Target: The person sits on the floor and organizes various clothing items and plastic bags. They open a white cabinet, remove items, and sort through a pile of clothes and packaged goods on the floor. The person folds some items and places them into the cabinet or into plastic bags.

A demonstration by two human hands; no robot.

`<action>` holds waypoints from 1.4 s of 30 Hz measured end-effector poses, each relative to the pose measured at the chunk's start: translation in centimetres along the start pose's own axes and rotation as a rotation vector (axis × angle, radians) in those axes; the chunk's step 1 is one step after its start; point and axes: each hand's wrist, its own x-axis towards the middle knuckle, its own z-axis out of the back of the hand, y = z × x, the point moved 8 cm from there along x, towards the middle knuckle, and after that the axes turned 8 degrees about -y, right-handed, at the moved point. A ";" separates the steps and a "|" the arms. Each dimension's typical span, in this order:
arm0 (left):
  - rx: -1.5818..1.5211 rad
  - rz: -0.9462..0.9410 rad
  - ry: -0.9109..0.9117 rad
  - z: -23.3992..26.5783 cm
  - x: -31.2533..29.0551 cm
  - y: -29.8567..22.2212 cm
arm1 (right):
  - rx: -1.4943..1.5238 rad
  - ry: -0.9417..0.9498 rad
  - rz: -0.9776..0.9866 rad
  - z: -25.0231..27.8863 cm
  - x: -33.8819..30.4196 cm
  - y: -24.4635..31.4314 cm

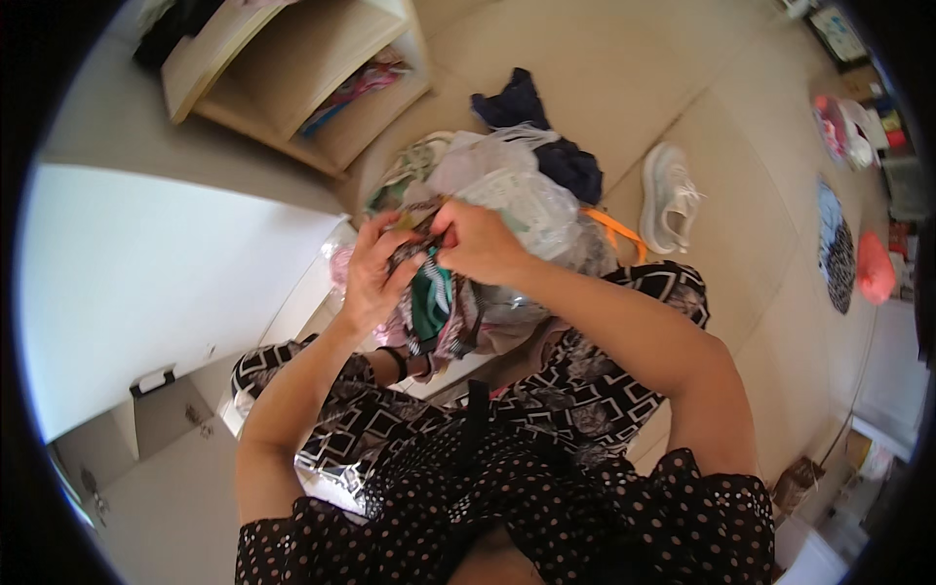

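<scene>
1. The far left is filled by a white panel (166, 292); its right corner is set just beside the left hand, so room on that side is narrowed.
2. At the upper left, a wooden shelf unit (331, 49) is seen, its lower corner pointed toward the middle of the frame.
3. Left of centre, cloth is grasped between the thumb and bent fingers of the left hand (372, 268).
4. At the centre, that patterned cloth (431, 307), with a green part and striped bands, is held up by its top. Its long axis is run roughly up and down the frame, the loose end pointed toward the lower edge.
5. Just right, its upper edge is pinched by the right hand (473, 237), the fingers curled in.
6. Beyond the hands, clear plastic bags (534, 205) are heaped, touched by navy fabric (570, 171) and an orange strap (616, 234).
7. Right of centre, a white sneaker (668, 200) is placed near the heap.
8. Farther right, tiled floor (765, 185) is stretched out toward a coral-pink bag (875, 265) at the rim.
</scene>
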 end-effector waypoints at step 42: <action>0.345 -0.035 -0.165 2.3 2.4 0.9 | -0.212 -0.214 0.482 5.9 2.5 6.1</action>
